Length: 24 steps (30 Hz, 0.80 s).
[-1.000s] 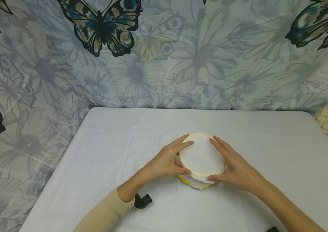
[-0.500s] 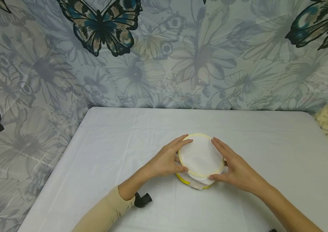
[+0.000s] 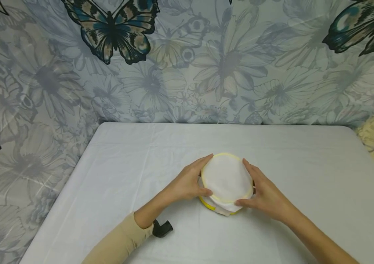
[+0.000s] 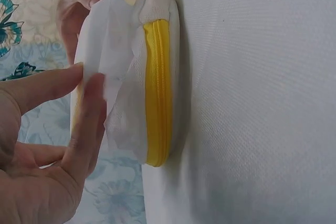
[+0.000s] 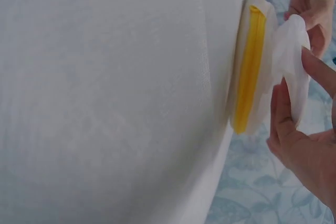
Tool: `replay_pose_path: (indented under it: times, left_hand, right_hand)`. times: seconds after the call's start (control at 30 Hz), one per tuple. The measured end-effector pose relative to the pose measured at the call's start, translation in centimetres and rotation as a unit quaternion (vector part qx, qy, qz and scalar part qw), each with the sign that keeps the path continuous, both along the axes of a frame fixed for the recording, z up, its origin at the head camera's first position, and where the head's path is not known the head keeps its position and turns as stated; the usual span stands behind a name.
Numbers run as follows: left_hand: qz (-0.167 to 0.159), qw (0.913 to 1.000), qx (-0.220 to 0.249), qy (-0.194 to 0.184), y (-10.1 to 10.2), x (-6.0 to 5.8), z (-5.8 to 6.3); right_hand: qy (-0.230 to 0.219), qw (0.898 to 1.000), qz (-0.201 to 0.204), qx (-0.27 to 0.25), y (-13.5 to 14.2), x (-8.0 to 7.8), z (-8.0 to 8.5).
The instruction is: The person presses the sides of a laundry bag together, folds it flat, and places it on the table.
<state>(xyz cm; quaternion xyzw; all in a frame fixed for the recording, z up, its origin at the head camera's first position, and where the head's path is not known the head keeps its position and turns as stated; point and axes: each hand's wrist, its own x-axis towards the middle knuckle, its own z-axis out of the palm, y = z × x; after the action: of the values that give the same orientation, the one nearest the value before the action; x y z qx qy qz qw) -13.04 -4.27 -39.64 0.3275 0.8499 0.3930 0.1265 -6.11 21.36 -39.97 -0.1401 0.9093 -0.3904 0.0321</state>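
A round white fabric pouch with yellow trim stands on the white-covered table. Its top panel is raised and slightly offset from the base. A yellow zipper runs around the base, seen as a zipper strip in the left wrist view and another stretch of zipper in the right wrist view. My left hand grips the top panel's left edge between thumb and fingers. On the opposite edge, my right hand pinches the panel, thumb nearest me. Both wrist views show fingers tucked under the panel. The pouch's inside is hidden.
The table is covered in smooth white cloth and ends at a butterfly-and-flower curtain. A black strap piece sits at my left wrist, beside the beige sleeve.
The top panel and both hands have shifted slightly left in the head view. My fingers, which lay over the panel's top, have drawn back to its edges.
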Motion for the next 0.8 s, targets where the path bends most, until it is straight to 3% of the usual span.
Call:
replay_pose_path:
  times: [0.3, 0.5, 0.6, 0.8]
  left_hand:
    - [-0.005, 0.9996, 0.023, -0.016, 0.16, -0.02, -0.32]
    - [-0.004, 0.9966, 0.045, -0.069, 0.26, 0.06, -0.44]
    - [-0.010, 0.9960, 0.040, -0.079, 0.30, 0.08, -0.35]
    - [-0.023, 0.9992, -0.033, 0.000, 0.14, -0.02, -0.14]
  right_hand:
    - [-0.022, 1.000, -0.018, -0.001, -0.12, 0.05, 0.08]
    - [-0.062, 0.997, -0.009, -0.054, 0.29, -0.16, -0.19]
    - [-0.058, 0.997, 0.003, -0.048, 0.42, -0.22, -0.37]
    - [-0.025, 0.999, 0.022, 0.021, 0.35, -0.32, -0.50]
